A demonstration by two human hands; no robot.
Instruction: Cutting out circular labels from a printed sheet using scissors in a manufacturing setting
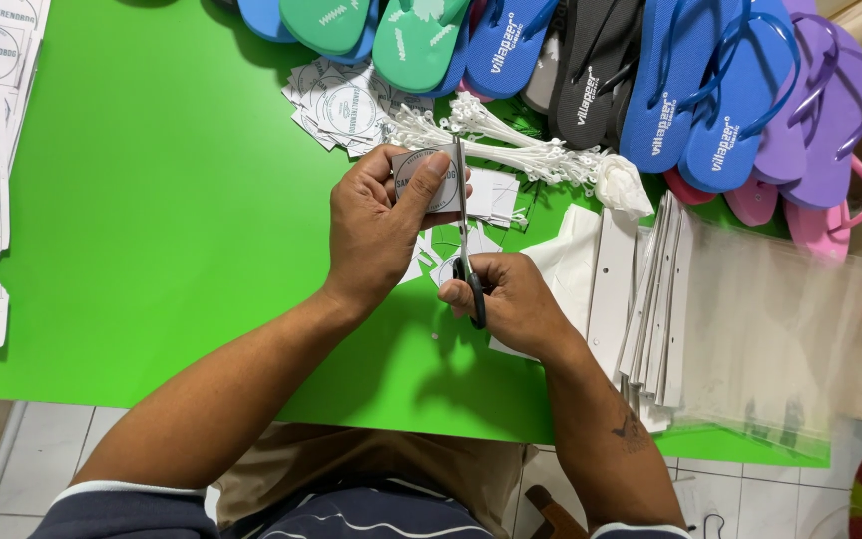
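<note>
A printed paper label (429, 180) is pinched between the thumb and fingers of the left hand (376, 225), above the middle of the green table (152, 220). A pair of scissors (465, 240) is held in the right hand (511, 299), fingers closed through the black handle loops; the blades point away from the body and lie against the label's right edge. How far the blades are parted cannot be determined, since they are seen edge-on. Paper offcuts (441, 262) lie on the table between the hands. Beyond the label, a bundle of white plastic fasteners (511, 145) and a stack of cut labels (336, 105) are placed. Flip-flops (710, 90) are lined along the far edge. Clear bags (760, 319) are stacked to the right.
</note>
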